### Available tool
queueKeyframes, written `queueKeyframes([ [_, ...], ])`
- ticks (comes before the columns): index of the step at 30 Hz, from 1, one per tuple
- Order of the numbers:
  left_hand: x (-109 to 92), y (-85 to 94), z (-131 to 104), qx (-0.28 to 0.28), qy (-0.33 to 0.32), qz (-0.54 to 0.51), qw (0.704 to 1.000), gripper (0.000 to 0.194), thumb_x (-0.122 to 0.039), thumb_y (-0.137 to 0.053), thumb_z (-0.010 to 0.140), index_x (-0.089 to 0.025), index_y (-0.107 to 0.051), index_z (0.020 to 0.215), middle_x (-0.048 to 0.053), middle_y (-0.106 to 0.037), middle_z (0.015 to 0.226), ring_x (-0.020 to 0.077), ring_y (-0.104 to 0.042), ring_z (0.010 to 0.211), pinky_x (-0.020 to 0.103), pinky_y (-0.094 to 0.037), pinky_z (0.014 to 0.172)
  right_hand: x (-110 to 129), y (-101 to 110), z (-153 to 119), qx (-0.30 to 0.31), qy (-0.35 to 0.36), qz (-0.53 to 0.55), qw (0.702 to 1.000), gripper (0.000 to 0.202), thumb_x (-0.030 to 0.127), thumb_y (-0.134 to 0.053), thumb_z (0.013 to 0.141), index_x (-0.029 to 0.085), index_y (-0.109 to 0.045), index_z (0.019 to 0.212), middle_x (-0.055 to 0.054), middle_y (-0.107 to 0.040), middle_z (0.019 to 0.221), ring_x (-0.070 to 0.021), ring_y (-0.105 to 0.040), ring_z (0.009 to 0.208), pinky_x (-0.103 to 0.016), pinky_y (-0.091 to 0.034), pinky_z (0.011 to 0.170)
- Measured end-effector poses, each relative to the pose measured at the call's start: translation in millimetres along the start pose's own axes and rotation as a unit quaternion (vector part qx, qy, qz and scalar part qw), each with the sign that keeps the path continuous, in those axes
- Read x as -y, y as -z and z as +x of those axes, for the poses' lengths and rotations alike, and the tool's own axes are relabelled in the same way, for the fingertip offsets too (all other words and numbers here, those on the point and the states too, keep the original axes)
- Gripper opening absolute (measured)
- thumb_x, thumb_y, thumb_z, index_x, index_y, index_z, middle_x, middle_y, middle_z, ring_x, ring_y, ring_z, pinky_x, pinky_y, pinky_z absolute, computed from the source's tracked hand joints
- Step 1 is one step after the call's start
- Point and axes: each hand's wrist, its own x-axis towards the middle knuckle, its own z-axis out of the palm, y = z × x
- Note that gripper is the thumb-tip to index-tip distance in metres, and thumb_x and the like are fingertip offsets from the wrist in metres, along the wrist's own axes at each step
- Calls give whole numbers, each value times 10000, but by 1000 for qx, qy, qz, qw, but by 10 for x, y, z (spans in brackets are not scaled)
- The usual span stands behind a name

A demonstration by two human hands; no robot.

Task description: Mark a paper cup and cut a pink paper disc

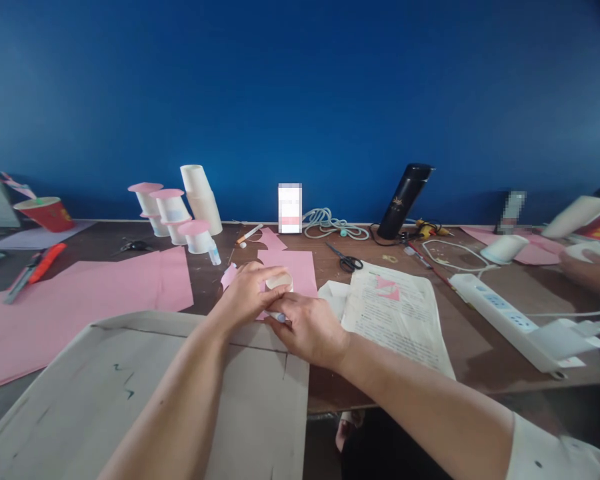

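Note:
Both of my hands are wrapped round a small white paper cup [279,283] at the near edge of the table. My left hand [253,293] grips it from the left, and my right hand [310,327] holds it lower down on the right. The fingers cover most of the cup. Under and behind it lies a piece of pink paper [300,267]. Just right of my hands is a printed booklet [395,327] with pink scraps on it. Black scissors [347,259] lie beyond the booklet.
Stacked cups with pink discs [170,207] and tall nested cups [203,200] stand back left. Large pink sheets [105,287] and a box cutter [25,273] lie left. A black flask [405,200] leans on the wall. Right are a power strip [500,320] and another person's hand [587,270].

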Motion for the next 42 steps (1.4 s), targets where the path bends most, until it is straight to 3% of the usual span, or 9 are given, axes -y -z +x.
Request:
queueKeyframes([
  [12, -17, 18, -20, 7, 2, 2, 1000, 457, -591, -488, 830, -323, -661, 1156, 40, -651, 1016, 247, -555, 1024, 443, -398, 951, -48, 148, -110, 22, -6, 63, 998, 243, 304, -509, 916, 195, -669, 1063, -66, -699, 994, -180, -665, 887, -275, -487, 803],
  [19, 5, -7, -21, -5, 11, 0, 1000, 438, -578, -521, 817, -322, -670, 1140, 46, -641, 1040, 248, -559, 1028, 443, -405, 951, -81, 254, -290, 49, -20, 60, 997, 263, 313, -494, 924, 209, -662, 1098, -62, -689, 976, -183, -673, 863, -289, -502, 786],
  [26, 14, -19, -13, -10, 4, 11, 1000, 441, -576, -523, 818, -312, -670, 1139, 50, -641, 1007, 240, -568, 990, 438, -422, 928, -116, 272, -381, 32, -31, 96, 994, 242, 267, -510, 915, 219, -652, 1106, -54, -690, 997, -180, -666, 883, -305, -507, 802],
  [31, -2, -4, -13, -4, 3, 2, 1000, 437, -576, -510, 822, -317, -667, 1136, 53, -639, 1011, 246, -558, 995, 460, -414, 931, -167, 451, -415, -63, -42, 180, 981, 196, 257, -552, 893, 238, -666, 1053, -33, -697, 986, -156, -650, 863, -287, -513, 764],
  [36, -45, 19, -10, 7, 9, 7, 1000, 397, -540, -505, 836, -315, -674, 1117, 57, -638, 983, 253, -547, 991, 474, -412, 917, -280, 721, -336, -202, -131, 256, 936, 184, 343, -563, 894, 227, -659, 1001, 10, -635, 686, -93, -521, 520, -223, -421, 473],
  [39, -57, 25, -10, 18, 13, 6, 1000, 400, -537, -500, 840, -307, -673, 1119, 52, -635, 940, 250, -560, 963, 440, -432, 880, -382, 653, -206, -247, -146, 289, 914, 204, 361, -526, 917, 227, -628, 1032, 26, -601, 667, -67, -442, 457, -205, -366, 426],
  [42, -44, 17, -19, 9, 33, -5, 999, 417, -555, -527, 821, -306, -670, 1123, 48, -623, 976, 239, -574, 931, 416, -445, 855, -520, 407, -104, -253, -141, 309, 906, 244, 379, -489, 933, 227, -584, 1098, 15, -613, 730, -70, -464, 478, -207, -392, 451],
])
